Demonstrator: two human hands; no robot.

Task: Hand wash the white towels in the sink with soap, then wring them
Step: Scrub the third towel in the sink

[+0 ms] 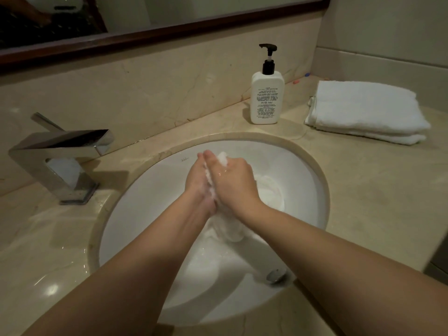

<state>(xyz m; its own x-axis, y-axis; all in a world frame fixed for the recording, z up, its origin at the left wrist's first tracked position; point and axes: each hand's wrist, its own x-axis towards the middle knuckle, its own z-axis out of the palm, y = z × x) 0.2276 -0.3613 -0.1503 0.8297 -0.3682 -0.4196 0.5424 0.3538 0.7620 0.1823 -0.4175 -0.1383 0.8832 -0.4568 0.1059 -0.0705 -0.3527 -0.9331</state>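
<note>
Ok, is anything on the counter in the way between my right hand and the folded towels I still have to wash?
Nothing visible blocks it. The right hand is over the sink, rubbing the wet towel with the left hand. The folded towels lie on bare counter; the soap bottle stands left of them, off that path.

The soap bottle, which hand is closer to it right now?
Right. The right hand is over the sink's middle, below the soap bottle; the left hand presses against its far side, toward the tap.
</note>
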